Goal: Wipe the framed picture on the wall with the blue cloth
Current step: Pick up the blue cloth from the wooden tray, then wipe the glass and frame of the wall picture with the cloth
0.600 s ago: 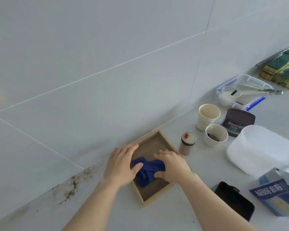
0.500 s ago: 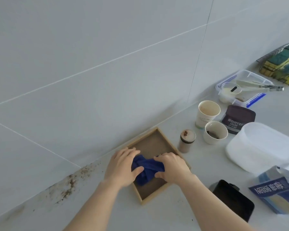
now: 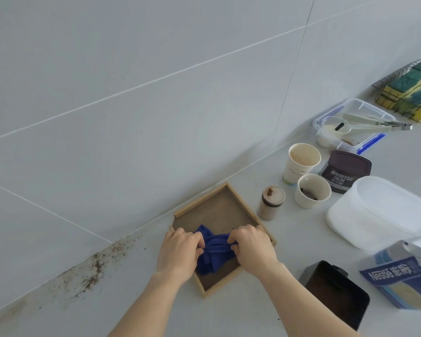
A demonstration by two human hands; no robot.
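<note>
Both hands (image 3: 179, 251) (image 3: 252, 248) pinch blue cloth (image 3: 214, 254) | inside wooden tray (image 3: 250, 214) | small cup (image 3: 312, 190): dark residue

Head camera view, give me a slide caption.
Both hands, left hand and right hand, bunch a blue cloth over a wooden tray.

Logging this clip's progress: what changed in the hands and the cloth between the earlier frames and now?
Both hands went from lying flat on the bunched dark-blue cloth to curling their fingers into it: the left hand and right hand now pinch it from either side, above the shallow wooden-framed tray. The tray, paper cups and small brown jar stayed put.
</note>
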